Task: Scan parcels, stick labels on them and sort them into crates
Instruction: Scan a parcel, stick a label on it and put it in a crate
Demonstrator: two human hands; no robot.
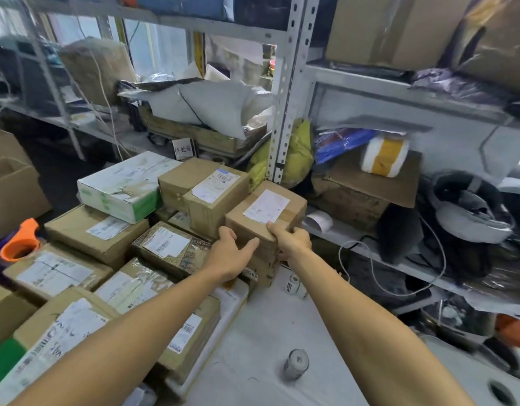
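Note:
A small brown cardboard parcel [274, 200] with a white shipping label on top sits atop other boxes at the right end of a parcel pile. My left hand [232, 253] presses flat against its near left side, fingers spread. My right hand [291, 238] grips its near right corner, thumb on top by the label. Several more labelled cardboard parcels [97, 230] lie stacked to the left on the white table [267, 332]. Two label rolls stand on the table, one [296, 364] near me and one [293, 284] beside the pile.
Grey metal shelving [285, 112] rises behind the pile, crammed with bags, boxes, cables and a yellow-taped package [384, 156]. An orange and purple object [20, 244] stands at the far left. A white cable [370, 273] loops off the lower shelf.

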